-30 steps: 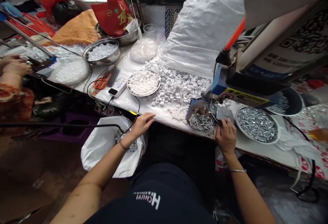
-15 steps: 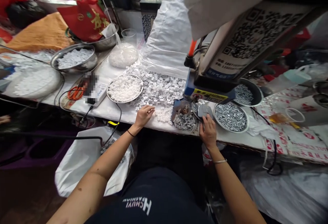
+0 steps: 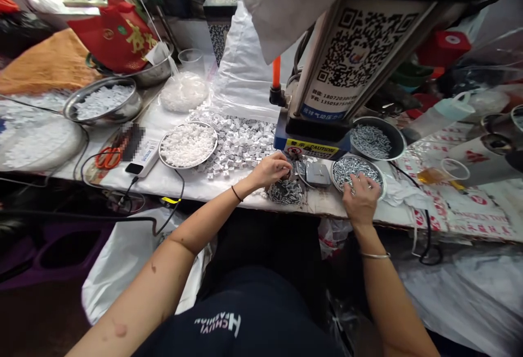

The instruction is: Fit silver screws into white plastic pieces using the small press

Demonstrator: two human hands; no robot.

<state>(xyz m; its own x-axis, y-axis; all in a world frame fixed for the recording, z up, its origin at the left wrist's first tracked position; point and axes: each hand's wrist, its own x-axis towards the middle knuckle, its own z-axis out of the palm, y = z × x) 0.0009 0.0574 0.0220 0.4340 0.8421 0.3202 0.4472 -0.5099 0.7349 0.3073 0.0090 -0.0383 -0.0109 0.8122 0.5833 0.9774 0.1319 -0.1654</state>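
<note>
My left hand (image 3: pixel 270 171) is under the head of a blue-and-black press (image 3: pixel 312 139), with thumb and fingertips pinched together. Whatever lies between those fingertips is too small to make out. Just below it, a heap of small metal pins (image 3: pixel 287 192) covers the dark base plate. My right hand (image 3: pixel 362 198) reaches into a round dish (image 3: pixel 383 181) of similar metal pins (image 3: pixel 352 167), fingers apart and tips among the pins. Between the hands sits a flat grey block (image 3: pixel 317 174) on the table.
Small white block-shaped parts (image 3: pixel 245 141) spread behind my left hand. Left of them stands a dish of white pieces (image 3: pixel 188 144). A dark bowl of pins (image 3: pixel 371 141) is behind the right dish. Orange-handled scissors (image 3: pixel 108 157) and a white box with a cable (image 3: pixel 147 162) lie farther left.
My left hand has moved right, from beside the white pieces to under the press head. My right hand has left the grey block and gone right into the dish of pins.
</note>
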